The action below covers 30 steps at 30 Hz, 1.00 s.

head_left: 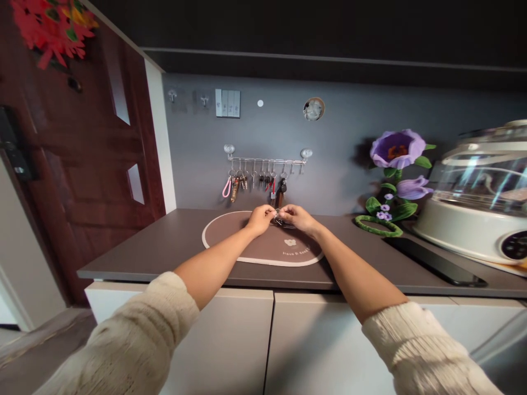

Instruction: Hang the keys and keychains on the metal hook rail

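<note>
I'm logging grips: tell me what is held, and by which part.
The left hand and right hand pinch a metal ring by opposite sides, in their fingertips; what hangs from it is too small to tell.

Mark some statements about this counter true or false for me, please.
1. The left hand and right hand hold a metal ring above the mat. True.
2. The phone lies on the mat. False: the phone is right of it, on the counter.
3. Keys hang from the rail. True.
4. The big flower is yellow. False: the flower is purple.
</note>
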Tool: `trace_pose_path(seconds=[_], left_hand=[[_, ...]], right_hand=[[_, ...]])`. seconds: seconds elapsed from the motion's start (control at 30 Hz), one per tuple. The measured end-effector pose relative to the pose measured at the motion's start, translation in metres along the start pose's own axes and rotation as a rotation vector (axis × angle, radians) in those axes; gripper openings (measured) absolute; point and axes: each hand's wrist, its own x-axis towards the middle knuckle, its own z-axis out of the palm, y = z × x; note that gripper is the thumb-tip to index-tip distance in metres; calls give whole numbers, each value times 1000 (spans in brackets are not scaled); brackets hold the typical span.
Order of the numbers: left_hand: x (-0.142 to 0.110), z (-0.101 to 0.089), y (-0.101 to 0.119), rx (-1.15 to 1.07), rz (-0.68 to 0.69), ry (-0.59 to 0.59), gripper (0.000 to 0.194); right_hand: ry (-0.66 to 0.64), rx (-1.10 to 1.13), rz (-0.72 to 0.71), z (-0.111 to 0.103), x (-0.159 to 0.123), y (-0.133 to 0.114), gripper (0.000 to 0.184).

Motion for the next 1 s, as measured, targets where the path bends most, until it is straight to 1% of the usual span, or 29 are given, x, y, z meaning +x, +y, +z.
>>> trace_pose_path(seconds=[0.1,0.2,0.37,0.57,0.7,0.77,0.87,1.0], left_hand=[[1,3,-3,-144,-43,45,10],[0,5,0,-236,-73,60,9],[-2,5,3,-260,-57,81,12],[-1,5,2,-191,-25,90,16],[-2,4,4,-97,-10,87,15],[-2,3,4,-23,17,85,15],[-1,1,2,109,73,94,16],[-1,-1,-1,270,137,99,19]], right_hand=[[9,21,13,0,0,2,41],[25,49,3,1,-1,2,42],[61,123,0,2,-3,1,39],[75,194,-31,1,-2,0,33],[125,239,-65,0,-4,-5,31],[159,289,-66,-1,-6,-10,31],[243,347,-45,-3,-6,-18,30],[323,394,-21,-13,4,-26,26]])
